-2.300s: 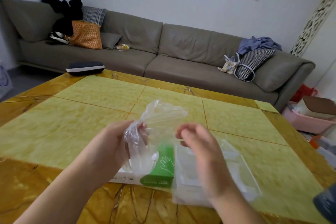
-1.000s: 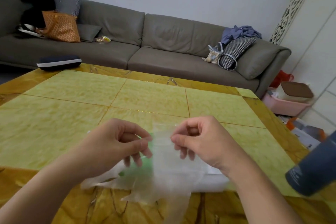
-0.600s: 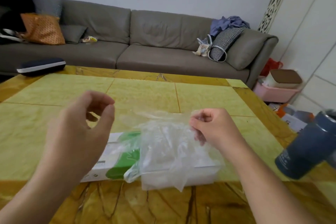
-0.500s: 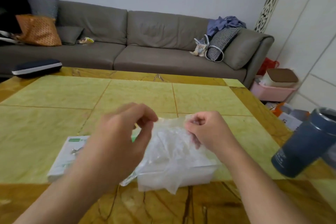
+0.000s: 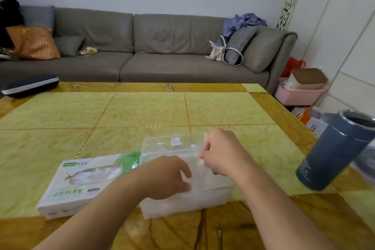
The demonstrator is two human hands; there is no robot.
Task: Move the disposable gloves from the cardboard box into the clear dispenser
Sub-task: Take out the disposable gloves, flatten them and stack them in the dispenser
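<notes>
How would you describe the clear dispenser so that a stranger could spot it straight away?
Start at the big yellow table in front of the grey sofa and look to its near edge, under the person's two hands. The clear dispenser lies there, directly right of the cardboard box. Unlike that white and green printed box, it is see-through plastic with its lid up, and thin gloves show inside.

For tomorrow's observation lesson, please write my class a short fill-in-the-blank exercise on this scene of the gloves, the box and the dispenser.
1. The cardboard box lies to the ____ of the clear dispenser.
2. The dark blue tumbler stands near the table's ____ edge.
3. Both the left hand and the right hand are over the ____.
4. The table top is mainly ____ in colour.

Missing words: left; right; dispenser; yellow
</notes>
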